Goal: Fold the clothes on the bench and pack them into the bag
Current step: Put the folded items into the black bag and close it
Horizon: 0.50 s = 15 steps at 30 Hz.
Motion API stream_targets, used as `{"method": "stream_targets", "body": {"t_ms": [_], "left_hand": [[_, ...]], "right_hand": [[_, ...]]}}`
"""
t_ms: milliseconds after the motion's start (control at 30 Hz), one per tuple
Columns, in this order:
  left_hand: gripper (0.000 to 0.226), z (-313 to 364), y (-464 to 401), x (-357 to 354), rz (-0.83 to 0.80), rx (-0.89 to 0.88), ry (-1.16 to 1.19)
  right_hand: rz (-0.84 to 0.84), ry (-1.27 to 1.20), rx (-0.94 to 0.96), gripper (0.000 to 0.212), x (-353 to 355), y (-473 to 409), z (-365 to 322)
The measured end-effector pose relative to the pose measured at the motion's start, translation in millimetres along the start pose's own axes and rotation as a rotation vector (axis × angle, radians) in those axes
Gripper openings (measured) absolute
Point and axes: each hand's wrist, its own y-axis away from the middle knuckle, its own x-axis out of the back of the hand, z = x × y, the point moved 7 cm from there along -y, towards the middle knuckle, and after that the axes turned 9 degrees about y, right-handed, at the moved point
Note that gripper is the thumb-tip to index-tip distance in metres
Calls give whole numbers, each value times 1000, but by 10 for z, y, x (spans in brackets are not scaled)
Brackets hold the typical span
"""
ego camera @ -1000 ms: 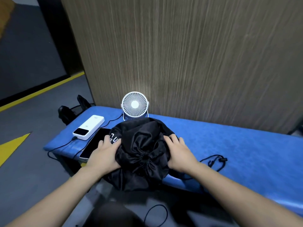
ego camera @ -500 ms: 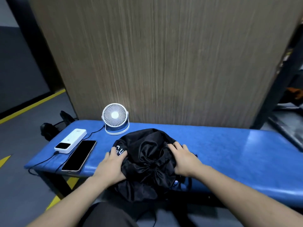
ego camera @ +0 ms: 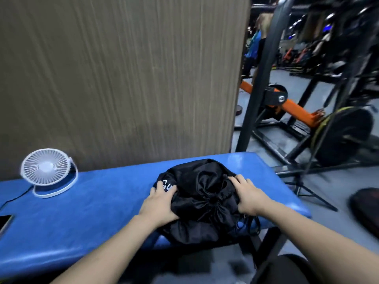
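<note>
Here, at the far left edge of the frame, a phone [ego camera: 5, 221] is cut off; above it a white fan [ego camera: 47, 171] is stood on the blue bench [ego camera: 92, 206]. At lower centre the left hand [ego camera: 159, 203] is laid on the black drawstring bag [ego camera: 202, 199], fingers slightly spread; the right hand [ego camera: 249, 196] is pressed likewise on its right side. Gym equipment [ego camera: 307, 111] is blurred at upper right.

Cinched black bag [ego camera: 202, 199] on blue bench [ego camera: 86, 203]
</note>
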Motion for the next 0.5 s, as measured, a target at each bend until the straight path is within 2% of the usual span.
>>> {"method": "stream_targets", "body": {"t_ms": [233,500], "left_hand": [[80,684,-571,-349,-22,-100,35],[82,889,-908,-490,-37,-134,104]], "right_hand": [[-2,-36,-123,92,47,50,894],[-26,-37,-187,89,29,-11,1252]]}}
